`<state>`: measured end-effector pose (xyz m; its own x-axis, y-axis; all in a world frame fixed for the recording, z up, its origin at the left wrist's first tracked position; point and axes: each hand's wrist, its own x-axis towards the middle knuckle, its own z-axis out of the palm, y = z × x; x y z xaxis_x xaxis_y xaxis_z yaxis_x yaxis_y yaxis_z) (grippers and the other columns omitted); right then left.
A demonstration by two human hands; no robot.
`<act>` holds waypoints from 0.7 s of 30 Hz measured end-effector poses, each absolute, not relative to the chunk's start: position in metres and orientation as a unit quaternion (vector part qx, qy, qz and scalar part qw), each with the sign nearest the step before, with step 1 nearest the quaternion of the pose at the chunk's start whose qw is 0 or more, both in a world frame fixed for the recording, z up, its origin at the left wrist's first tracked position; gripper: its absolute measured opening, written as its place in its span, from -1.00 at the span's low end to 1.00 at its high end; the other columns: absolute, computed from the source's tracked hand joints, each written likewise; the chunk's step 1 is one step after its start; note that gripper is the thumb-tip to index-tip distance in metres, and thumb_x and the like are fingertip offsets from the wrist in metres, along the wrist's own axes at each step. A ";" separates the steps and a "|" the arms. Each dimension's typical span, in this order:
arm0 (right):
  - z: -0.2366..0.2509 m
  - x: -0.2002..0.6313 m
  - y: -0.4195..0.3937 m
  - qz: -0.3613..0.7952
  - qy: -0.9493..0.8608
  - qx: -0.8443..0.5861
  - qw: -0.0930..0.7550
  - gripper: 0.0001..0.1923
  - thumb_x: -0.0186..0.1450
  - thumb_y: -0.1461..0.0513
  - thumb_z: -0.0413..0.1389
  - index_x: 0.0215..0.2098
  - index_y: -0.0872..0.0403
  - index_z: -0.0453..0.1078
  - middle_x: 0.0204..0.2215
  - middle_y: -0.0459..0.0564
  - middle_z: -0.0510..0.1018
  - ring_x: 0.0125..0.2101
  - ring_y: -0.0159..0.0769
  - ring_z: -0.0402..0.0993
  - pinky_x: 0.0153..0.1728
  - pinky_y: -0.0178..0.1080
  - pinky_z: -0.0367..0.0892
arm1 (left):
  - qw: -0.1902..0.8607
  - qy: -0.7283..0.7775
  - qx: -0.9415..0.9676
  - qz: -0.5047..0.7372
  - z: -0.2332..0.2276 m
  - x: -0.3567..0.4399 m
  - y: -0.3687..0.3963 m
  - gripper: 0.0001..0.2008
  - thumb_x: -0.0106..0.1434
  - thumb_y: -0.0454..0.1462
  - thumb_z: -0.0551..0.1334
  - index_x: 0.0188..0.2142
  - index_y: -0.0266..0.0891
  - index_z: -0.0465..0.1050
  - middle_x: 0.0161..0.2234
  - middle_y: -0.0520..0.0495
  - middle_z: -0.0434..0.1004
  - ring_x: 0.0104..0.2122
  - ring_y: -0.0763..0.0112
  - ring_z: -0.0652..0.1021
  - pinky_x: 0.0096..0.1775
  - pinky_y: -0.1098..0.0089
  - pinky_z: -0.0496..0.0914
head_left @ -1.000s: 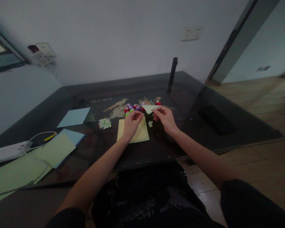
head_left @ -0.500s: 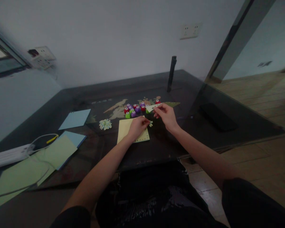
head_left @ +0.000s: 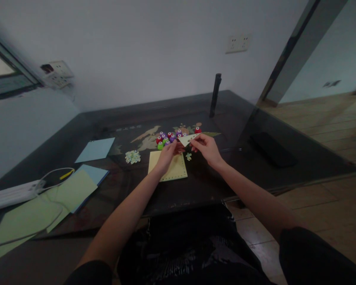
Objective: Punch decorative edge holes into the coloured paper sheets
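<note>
Both hands are up over the middle of the dark glass surface, working on one small piece of paper. Right hand has the pale paper triangle pinched at its right corner, fingers closed on it. Left hand comes in from the other side with its fingertips at the triangle's left point; looks like a pinch there too, though it's dim and small, so I can't tell how firm that grip is. The triangle is held just above the surface, right in front of a cluster of little round punches in red, purple and green, with one more red one sitting a bit apart to the right.

Under the left hand lies a yellow sheet with a row of tiny holes around its edge, flat on the surface. Just beside it on the right is a small scrap of cutout bits, and off to the left a bigger pile of pale confetti.

Further left there's a light blue sheet, then a stack of green paper with another blue sheet poking out from under it. A white power strip with a cable looping over the green paper sits at the far left edge. A dark upright post stands at the back, and a black phone-like slab lies well apart on the right.
</note>
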<state>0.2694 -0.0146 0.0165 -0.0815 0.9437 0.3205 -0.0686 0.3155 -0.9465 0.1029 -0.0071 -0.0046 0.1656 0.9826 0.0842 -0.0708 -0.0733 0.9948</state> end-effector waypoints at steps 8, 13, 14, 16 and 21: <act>0.012 0.261 -0.020 0.495 -0.654 -0.353 0.451 -0.77 0.08 0.11 0.22 -0.45 0.11 0.38 -0.52 -0.07 0.49 -0.57 -0.40 0.39 -0.50 -0.28 0.32 | 0.667 0.306 0.327 0.596 0.006 0.096 -0.007 -0.79 0.15 -0.31 0.27 -0.19 -0.27 0.43 -0.20 -0.10 0.57 -0.26 0.37 0.55 -0.18 0.36 0.44; 0.004 0.260 -0.017 0.556 -0.627 -0.354 0.416 -0.70 0.04 0.08 0.26 -0.36 0.12 0.40 -0.45 -0.04 0.54 -0.55 -0.41 0.39 -0.55 -0.32 0.29 | 0.637 0.297 0.329 0.631 0.007 0.094 -0.008 -0.76 0.08 -0.34 0.31 -0.21 -0.27 0.43 -0.17 -0.11 0.57 -0.19 0.34 0.54 -0.14 0.34 0.43; 0.003 0.260 -0.017 0.559 -0.620 -0.358 0.418 -0.69 0.03 0.08 0.27 -0.37 0.12 0.41 -0.46 -0.04 0.54 -0.55 -0.41 0.38 -0.55 -0.32 0.28 | 0.634 0.294 0.334 0.633 0.007 0.095 -0.008 -0.75 0.07 -0.33 0.32 -0.21 -0.27 0.43 -0.16 -0.10 0.57 -0.18 0.34 0.54 -0.14 0.34 0.43; 0.002 0.259 -0.017 0.565 -0.605 -0.366 0.426 -0.68 0.02 0.07 0.28 -0.39 0.13 0.42 -0.49 -0.05 0.53 -0.57 -0.42 0.37 -0.54 -0.32 0.27 | 0.632 0.285 0.347 0.632 0.008 0.097 -0.009 -0.72 0.05 -0.31 0.34 -0.20 -0.26 0.44 -0.15 -0.10 0.57 -0.17 0.34 0.54 -0.13 0.35 0.42; 0.001 0.256 -0.019 0.578 -0.575 -0.371 0.444 -0.68 -0.02 0.07 0.30 -0.43 0.13 0.42 -0.56 -0.07 0.50 -0.60 -0.43 0.33 -0.50 -0.28 0.29 | 0.627 0.275 0.385 0.619 0.009 0.101 -0.014 -0.67 0.02 -0.25 0.38 -0.20 -0.25 0.45 -0.16 -0.10 0.57 -0.18 0.32 0.54 -0.15 0.35 0.42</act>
<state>0.2560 -0.0191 0.0011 -0.3295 0.9406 0.0821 -0.0860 0.0567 -0.9947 0.1010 -0.0140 0.0089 0.0833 0.9878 0.1313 -0.5652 -0.0616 0.8226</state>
